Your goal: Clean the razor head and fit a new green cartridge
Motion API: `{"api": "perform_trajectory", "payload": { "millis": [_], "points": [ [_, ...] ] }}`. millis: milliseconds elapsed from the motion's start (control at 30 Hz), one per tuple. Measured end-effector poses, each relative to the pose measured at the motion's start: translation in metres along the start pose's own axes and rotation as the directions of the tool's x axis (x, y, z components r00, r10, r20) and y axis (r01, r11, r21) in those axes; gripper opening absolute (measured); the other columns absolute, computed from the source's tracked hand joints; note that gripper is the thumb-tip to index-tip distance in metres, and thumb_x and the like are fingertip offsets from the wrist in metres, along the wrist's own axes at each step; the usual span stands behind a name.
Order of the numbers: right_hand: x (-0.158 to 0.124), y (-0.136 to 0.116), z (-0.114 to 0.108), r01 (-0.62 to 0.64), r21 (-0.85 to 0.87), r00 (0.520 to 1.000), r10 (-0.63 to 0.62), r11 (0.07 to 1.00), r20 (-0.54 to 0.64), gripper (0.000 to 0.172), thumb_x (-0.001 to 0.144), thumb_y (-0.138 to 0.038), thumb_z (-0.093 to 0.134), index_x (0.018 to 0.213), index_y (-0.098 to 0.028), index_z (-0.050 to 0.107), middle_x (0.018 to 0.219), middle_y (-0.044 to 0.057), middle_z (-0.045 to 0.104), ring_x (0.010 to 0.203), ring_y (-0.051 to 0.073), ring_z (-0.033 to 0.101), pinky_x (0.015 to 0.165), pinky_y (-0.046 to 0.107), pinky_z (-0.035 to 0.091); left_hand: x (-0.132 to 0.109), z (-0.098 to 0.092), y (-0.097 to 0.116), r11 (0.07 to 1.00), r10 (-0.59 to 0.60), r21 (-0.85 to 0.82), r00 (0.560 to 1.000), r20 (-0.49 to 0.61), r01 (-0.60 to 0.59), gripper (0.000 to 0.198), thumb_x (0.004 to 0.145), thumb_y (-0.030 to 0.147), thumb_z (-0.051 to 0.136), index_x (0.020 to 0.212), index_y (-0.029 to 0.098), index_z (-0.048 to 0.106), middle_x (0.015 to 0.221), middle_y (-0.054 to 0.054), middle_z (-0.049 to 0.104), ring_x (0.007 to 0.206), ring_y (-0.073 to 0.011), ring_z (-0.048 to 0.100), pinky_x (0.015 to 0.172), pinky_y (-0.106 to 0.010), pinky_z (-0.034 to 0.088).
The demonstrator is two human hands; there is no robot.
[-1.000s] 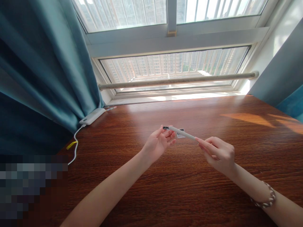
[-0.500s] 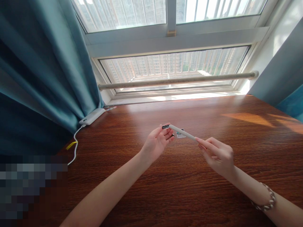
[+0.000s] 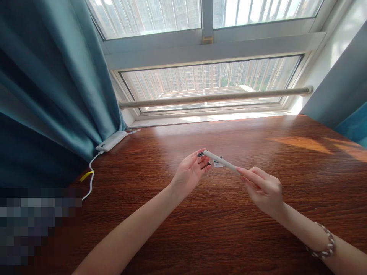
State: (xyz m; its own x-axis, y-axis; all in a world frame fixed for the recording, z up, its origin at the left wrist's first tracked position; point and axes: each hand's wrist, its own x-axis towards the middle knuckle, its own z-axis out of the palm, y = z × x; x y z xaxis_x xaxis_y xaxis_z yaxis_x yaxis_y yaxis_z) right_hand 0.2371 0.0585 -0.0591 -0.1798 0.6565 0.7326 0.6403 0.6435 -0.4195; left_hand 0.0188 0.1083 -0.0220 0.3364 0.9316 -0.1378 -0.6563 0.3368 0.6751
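Note:
Between the thumb and fingers of my left hand [image 3: 191,168] is a small black piece with white print [image 3: 200,154], its palm turned up. A second dark bit [image 3: 209,164] shows by the lower fingertips, too small to make out. My right hand [image 3: 264,188] pinches the near end of a slim white stick [image 3: 222,161], shaped like a pen. The stick's far tip reaches the black piece; whether they touch I cannot tell. Behind the stick, partly covered by it, a small clear packet with a printed label [image 3: 219,164] lies on the table.
The brown wood-grain table [image 3: 177,236] runs up to the window sill. A white power strip [image 3: 112,141] with a white cable [image 3: 91,172] and yellow tag [image 3: 86,176] lies along the left edge, beside a blue curtain [image 3: 57,76]. A pale rail [image 3: 212,99] crosses the window.
The black piece has turned slightly in my left hand, and the stick's tip has shifted a little to the left over it. Otherwise both hands stay almost where they were.

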Motion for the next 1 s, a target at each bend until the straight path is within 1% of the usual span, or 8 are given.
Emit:
{"api": "perform_trajectory", "payload": {
  "millis": [67, 200, 333, 467, 600, 733, 900, 1000],
  "points": [
    [-0.0001, -0.0006, 0.0005, 0.006, 0.005, 1.000, -0.006, 1.000, 0.029, 0.040, 0.076, -0.010, 0.055, 0.113, -0.025, 0.058, 0.069, 0.000, 0.057, 0.053, 0.008, 0.048, 0.052, 0.019, 0.038, -0.0002, 0.0005, -0.0002, 1.000, 0.006, 0.006, 1.000, 0.000, -0.006, 0.021, 0.080, 0.025, 0.053, 0.097, 0.015, 0.059, 0.095, -0.008, 0.061, 0.087, -0.0167, 0.057, 0.078, -0.031, 0.045],
    [-0.0001, -0.0015, 0.0022, -0.068, -0.034, 0.997, 0.067, 0.997, -0.033, 0.037, 0.077, -0.011, 0.055, 0.112, -0.024, 0.058, 0.068, -0.001, 0.055, 0.052, 0.008, 0.047, 0.051, 0.019, 0.038, -0.0003, 0.0005, -0.0008, 1.000, 0.011, 0.011, 1.000, 0.019, -0.011, 0.022, 0.080, 0.024, 0.053, 0.098, 0.014, 0.059, 0.093, -0.008, 0.060, 0.086, -0.0160, 0.057, 0.078, -0.031, 0.045],
    [-0.0003, -0.0018, 0.0034, -0.015, 0.031, 1.000, 0.014, 0.999, 0.022, 0.036, 0.078, -0.012, 0.053, 0.111, -0.024, 0.059, 0.068, 0.000, 0.056, 0.053, 0.007, 0.048, 0.051, 0.019, 0.039, 0.0001, -0.0005, -0.0020, 1.000, 0.009, 0.017, 1.000, 0.008, -0.009, 0.021, 0.080, 0.024, 0.054, 0.098, 0.014, 0.059, 0.095, -0.008, 0.060, 0.088, -0.0166, 0.057, 0.078, -0.031, 0.045],
    [0.0004, -0.0023, 0.0026, -0.086, -0.033, 0.996, 0.084, 0.996, -0.041, 0.034, 0.078, -0.013, 0.053, 0.110, -0.023, 0.060, 0.064, -0.001, 0.053, 0.050, 0.007, 0.046, 0.049, 0.019, 0.037, 0.0002, -0.0021, -0.0027, 1.000, 0.015, 0.016, 1.000, 0.024, -0.016, 0.022, 0.079, 0.025, 0.054, 0.098, 0.014, 0.059, 0.094, -0.009, 0.060, 0.087, -0.0165, 0.057, 0.078, -0.032, 0.045],
    [0.0013, -0.0033, 0.0020, -0.037, 0.047, 0.999, 0.036, 0.998, 0.019, 0.033, 0.079, -0.013, 0.052, 0.110, -0.023, 0.060, 0.064, -0.002, 0.052, 0.050, 0.007, 0.044, 0.049, 0.018, 0.037, 0.0001, -0.0026, -0.0029, 1.000, 0.012, 0.012, 1.000, 0.025, -0.012, 0.021, 0.080, 0.024, 0.054, 0.097, 0.015, 0.059, 0.098, -0.008, 0.060, 0.089, -0.0169, 0.057, 0.077, -0.031, 0.045],
    [0.0012, -0.0037, 0.0031, -0.101, -0.009, 0.995, 0.100, 0.995, -0.021, 0.031, 0.079, -0.015, 0.051, 0.108, -0.021, 0.061, 0.061, -0.002, 0.050, 0.047, 0.007, 0.041, 0.047, 0.019, 0.035, 0.0003, -0.0020, -0.0030, 1.000, 0.012, 0.020, 1.000, 0.021, -0.012, 0.022, 0.079, 0.024, 0.055, 0.098, 0.014, 0.059, 0.095, -0.008, 0.061, 0.087, -0.0163, 0.058, 0.077, -0.031, 0.046],
    [0.0008, -0.0044, 0.0032, -0.079, 0.046, 0.996, 0.077, 0.996, 0.034, 0.031, 0.080, -0.014, 0.051, 0.108, -0.021, 0.060, 0.061, -0.002, 0.049, 0.047, 0.007, 0.040, 0.046, 0.019, 0.033, 0.0009, -0.0028, -0.0034, 1.000, 0.004, 0.009, 1.000, 0.028, -0.005, 0.020, 0.079, 0.024, 0.055, 0.096, 0.015, 0.059, 0.095, -0.008, 0.061, 0.087, -0.0158, 0.058, 0.076, -0.030, 0.046],
    [0.0016, -0.0038, 0.0024, -0.122, 0.009, 0.993, 0.122, 0.993, 0.000, 0.030, 0.080, -0.014, 0.052, 0.108, -0.020, 0.061, 0.061, -0.002, 0.049, 0.048, 0.007, 0.040, 0.048, 0.020, 0.033, 0.0012, -0.0034, -0.0036, 1.000, 0.010, 0.023, 1.000, 0.027, -0.010, 0.020, 0.080, 0.025, 0.054, 0.097, 0.015, 0.059, 0.095, -0.008, 0.061, 0.086, -0.0156, 0.058, 0.077, -0.030, 0.045]
  ]
}}
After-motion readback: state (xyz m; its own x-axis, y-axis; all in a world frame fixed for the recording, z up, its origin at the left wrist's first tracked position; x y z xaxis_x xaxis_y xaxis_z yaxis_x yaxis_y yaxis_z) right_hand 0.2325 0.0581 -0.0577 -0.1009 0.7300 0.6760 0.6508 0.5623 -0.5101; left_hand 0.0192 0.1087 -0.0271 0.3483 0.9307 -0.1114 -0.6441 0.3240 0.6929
